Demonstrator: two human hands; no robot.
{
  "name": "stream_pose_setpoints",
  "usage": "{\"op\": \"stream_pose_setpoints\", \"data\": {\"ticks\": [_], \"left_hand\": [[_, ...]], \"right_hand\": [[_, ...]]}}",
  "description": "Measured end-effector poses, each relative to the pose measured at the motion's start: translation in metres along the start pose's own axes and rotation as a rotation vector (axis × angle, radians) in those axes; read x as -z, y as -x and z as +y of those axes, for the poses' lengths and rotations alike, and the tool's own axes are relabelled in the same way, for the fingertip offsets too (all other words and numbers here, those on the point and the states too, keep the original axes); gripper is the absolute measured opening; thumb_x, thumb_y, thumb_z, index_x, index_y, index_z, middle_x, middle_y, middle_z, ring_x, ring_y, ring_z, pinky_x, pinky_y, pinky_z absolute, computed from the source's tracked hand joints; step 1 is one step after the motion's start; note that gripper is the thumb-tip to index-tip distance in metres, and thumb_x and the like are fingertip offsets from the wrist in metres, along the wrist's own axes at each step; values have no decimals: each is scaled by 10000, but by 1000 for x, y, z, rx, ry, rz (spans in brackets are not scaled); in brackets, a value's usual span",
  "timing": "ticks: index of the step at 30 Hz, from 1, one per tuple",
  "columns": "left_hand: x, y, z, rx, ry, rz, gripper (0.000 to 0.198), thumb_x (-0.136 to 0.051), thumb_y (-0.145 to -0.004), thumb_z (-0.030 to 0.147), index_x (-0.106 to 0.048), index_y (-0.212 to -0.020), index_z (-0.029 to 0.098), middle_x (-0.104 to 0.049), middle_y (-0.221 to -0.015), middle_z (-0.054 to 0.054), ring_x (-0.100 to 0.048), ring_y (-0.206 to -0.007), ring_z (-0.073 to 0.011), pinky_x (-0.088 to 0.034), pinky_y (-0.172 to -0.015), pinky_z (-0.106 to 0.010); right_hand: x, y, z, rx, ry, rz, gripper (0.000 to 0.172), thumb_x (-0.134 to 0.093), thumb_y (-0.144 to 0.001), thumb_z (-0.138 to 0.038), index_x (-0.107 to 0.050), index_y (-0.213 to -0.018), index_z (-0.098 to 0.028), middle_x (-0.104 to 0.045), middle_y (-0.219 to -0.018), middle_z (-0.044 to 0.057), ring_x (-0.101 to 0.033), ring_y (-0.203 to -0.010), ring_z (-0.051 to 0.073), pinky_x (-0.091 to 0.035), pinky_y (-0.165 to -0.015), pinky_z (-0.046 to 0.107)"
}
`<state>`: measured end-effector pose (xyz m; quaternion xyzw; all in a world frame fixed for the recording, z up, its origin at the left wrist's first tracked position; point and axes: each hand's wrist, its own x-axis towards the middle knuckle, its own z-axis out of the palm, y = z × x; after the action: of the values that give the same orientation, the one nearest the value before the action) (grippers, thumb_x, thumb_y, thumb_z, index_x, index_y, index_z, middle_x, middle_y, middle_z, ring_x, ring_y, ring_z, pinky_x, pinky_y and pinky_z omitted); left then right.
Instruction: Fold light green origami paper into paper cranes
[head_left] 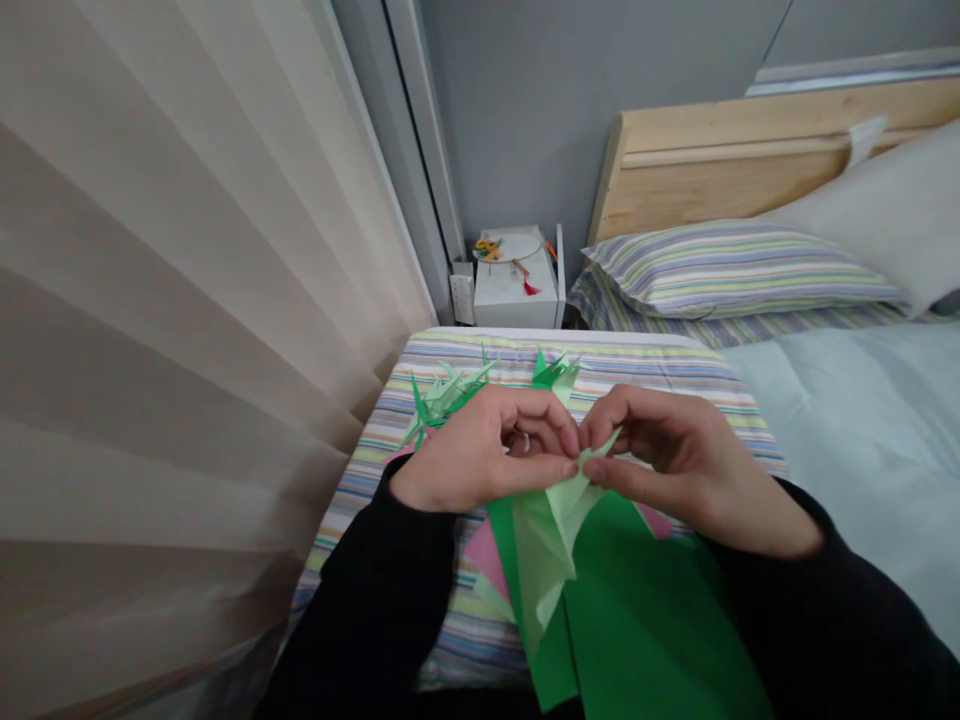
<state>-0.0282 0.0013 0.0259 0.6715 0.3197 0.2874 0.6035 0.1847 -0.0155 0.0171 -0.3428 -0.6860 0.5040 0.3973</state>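
From the head view, both bare hands work close together over a striped quilt [442,640] spread on a bed. The left hand [480,450] is curled, its thumb and forefinger pinching a pale green paper [562,520]. The right hand [675,470] pinches the same sheet from the other side, with a narrow point of it rising just beside the fingertips [571,438]. Neither hand is clenched or released; each holds the paper in a light, precise grasp. The pale sheet lies folded over larger bright green sheets [645,620] and a pink paper [486,558], on the near side between the black sleeves [352,600]. On the far side of the hands lie folded green paper shapes [446,395] with spiky points. With a pinch like this, keeping the fingertips close to the crease and the edges lined up should give a crisp fold without crumpling the thin paper. To the left hangs a pleated beige curtain [150,350]; farther off stand a white box [516,292] bearing a round hand fan [508,247], a striped pillow [735,270] and a pale wood headboard [712,170]
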Motion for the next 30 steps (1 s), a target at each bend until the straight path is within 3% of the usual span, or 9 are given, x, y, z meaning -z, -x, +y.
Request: {"op": "stream_pose_setpoints", "data": {"ticks": [4,13,30], "left_hand": [[1,0,3,-9,-92,-25,99,-749,-799,229,-684,-769,160,-596,-637,19,-417,-544,-78,-284,-528,-243],[2,-1,7,62,-280,33,80,-722,-773,166,-698,-711,121,-529,-573,47,-428,-536,-63,-329,-513,-203],[1,0,4,87,-218,13,91,-718,-742,118,-683,-660,132,-602,-564,37,-489,-522,-61,-383,-511,-176]], "right_hand": [[2,0,-1,-35,26,-58,167,-833,-801,-266,-682,-761,-210,-716,-808,19,-675,-735,164,-558,-670,267],[5,-3,-2,41,206,16,115,-746,-850,-213,-674,-763,-196,-728,-801,33,-687,-755,166,-565,-694,271],[2,-1,-4,36,200,-12,131,-754,-820,-155,-660,-740,-197,-728,-770,13,-680,-720,146,-547,-677,253]]}}
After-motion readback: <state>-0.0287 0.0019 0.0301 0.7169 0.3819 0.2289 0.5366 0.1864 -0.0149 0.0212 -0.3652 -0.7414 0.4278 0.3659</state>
